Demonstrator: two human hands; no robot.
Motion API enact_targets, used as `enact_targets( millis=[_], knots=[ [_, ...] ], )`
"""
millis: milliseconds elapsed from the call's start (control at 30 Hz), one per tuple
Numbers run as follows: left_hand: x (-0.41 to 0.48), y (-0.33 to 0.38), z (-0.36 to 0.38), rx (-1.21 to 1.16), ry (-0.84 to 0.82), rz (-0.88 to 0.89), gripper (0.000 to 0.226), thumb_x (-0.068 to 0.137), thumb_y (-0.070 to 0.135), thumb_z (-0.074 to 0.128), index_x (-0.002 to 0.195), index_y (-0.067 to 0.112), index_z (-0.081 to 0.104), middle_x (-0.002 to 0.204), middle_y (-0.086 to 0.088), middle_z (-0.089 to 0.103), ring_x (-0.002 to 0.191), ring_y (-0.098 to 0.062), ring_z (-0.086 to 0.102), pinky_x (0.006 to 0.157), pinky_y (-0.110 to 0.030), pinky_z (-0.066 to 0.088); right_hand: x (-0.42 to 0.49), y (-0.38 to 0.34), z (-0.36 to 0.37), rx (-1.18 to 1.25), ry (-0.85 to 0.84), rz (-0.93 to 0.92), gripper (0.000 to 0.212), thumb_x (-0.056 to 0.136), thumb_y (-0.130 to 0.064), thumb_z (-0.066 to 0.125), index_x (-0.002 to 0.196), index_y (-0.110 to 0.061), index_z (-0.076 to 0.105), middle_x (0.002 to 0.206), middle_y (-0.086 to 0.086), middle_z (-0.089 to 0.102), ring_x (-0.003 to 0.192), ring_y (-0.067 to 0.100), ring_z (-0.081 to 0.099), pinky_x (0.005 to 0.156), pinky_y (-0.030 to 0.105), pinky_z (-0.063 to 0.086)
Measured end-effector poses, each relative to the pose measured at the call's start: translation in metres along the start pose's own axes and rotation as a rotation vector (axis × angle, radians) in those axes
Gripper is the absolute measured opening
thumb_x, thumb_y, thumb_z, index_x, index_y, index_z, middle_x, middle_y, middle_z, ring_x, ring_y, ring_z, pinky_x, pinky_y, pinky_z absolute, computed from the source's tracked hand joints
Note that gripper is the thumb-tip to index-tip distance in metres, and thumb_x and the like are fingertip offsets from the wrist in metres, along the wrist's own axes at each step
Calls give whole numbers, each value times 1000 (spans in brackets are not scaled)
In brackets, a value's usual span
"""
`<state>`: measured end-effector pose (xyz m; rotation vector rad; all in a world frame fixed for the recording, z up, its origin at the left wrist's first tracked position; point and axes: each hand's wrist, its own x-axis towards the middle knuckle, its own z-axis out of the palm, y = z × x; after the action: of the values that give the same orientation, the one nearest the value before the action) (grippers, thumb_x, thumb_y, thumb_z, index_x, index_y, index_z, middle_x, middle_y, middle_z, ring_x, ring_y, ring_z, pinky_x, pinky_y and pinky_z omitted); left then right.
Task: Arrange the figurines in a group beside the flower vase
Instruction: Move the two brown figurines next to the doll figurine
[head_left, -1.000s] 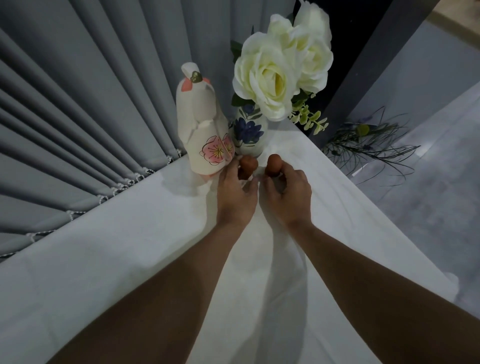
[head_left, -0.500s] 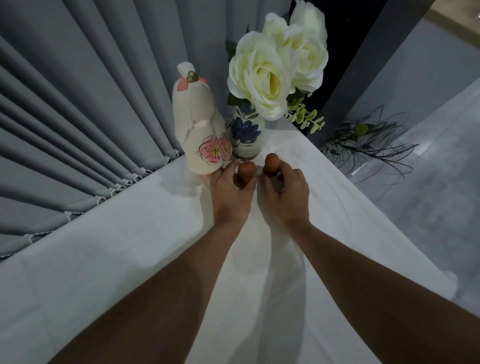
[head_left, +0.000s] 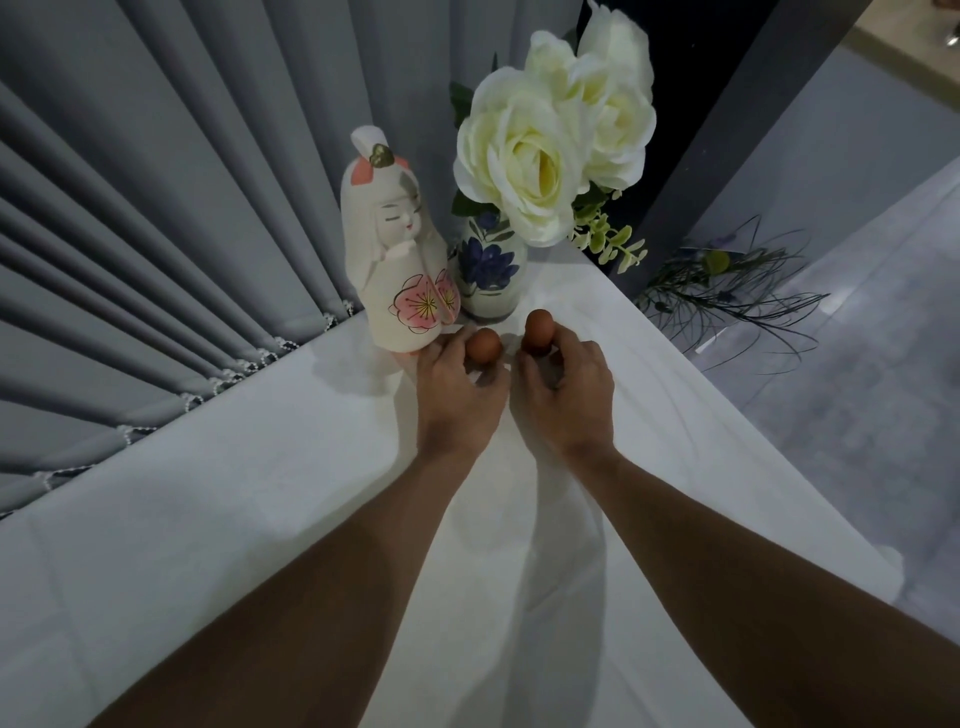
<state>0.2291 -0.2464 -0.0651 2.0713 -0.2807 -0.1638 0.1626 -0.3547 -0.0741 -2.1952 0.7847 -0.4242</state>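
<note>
Hands meet at the far end of my white table (head_left: 260, 519), close to the flower vase (head_left: 488, 270). My left hand (head_left: 457, 395) is closed around a small round brown figurine (head_left: 484, 345), only its top showing above my fingers. My right hand (head_left: 563, 395) is closed around a taller brown figurine (head_left: 537, 330), just beside the first. Both sit directly in front of the vase, which holds cream roses (head_left: 524, 156). A tall white doll figurine (head_left: 397, 260) with a pink blossom on its robe stands upright, touching the vase's left side. Compared with a second ago, the doll has turned: its painted front now looks toward me, where before I saw its back. My left fingertips touch its base, so I judge I rotated it while holding the small piece. The two brown figurines have barely shifted. The group looks nearly complete; what remains is to let go of the small pieces and check they stand alone.
</note>
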Motion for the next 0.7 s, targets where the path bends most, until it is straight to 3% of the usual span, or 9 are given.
enact_targets(
  millis=[133, 233, 433, 567, 700],
  knots=[
    [4, 0, -3, 22, -27, -5, 28, 83, 18, 79, 108, 8, 71, 111, -7, 62, 93, -14, 65, 80, 2, 45, -1, -2, -1, 6, 5, 3, 30, 97, -25, 67, 126, -16, 64, 102, -7, 57, 96, 15, 49, 80, 27, 34],
    [7, 2, 2, 66, 13, -4, 23, 84, 20, 78, 101, 7, 73, 103, -7, 67, 99, -19, 64, 94, -23, 52, 0, 0, 0, -1, 2, 10, 32, 97, -26, 67, 128, -17, 64, 106, -5, 60, 98, 14, 48, 82, 27, 34],
    [8, -1, 13, 138, 57, -67, 23, 86, 29, 75, 101, 11, 72, 105, -7, 66, 110, -27, 59, 99, -40, 51, -2, -1, -1, 16, 14, -1, 28, 96, -22, 67, 123, -16, 66, 100, -9, 55, 95, 14, 48, 79, 27, 33],
    [9, -2, 14, 180, 69, -62, 24, 85, 30, 76, 98, 10, 73, 103, -9, 67, 110, -29, 57, 97, -44, 49, 0, 1, 0, 3, 16, -21, 25, 94, -22, 67, 118, -15, 66, 97, -8, 56, 94, 15, 49, 76, 27, 34],
    [8, 0, 10, 176, 41, -46, 30, 84, 35, 77, 97, 8, 73, 100, -12, 68, 107, -29, 56, 97, -42, 48, 1, 0, -1, -8, 16, -17, 22, 95, -25, 68, 114, -15, 67, 95, -6, 57, 91, 14, 47, 72, 9, 28]
  ],
)
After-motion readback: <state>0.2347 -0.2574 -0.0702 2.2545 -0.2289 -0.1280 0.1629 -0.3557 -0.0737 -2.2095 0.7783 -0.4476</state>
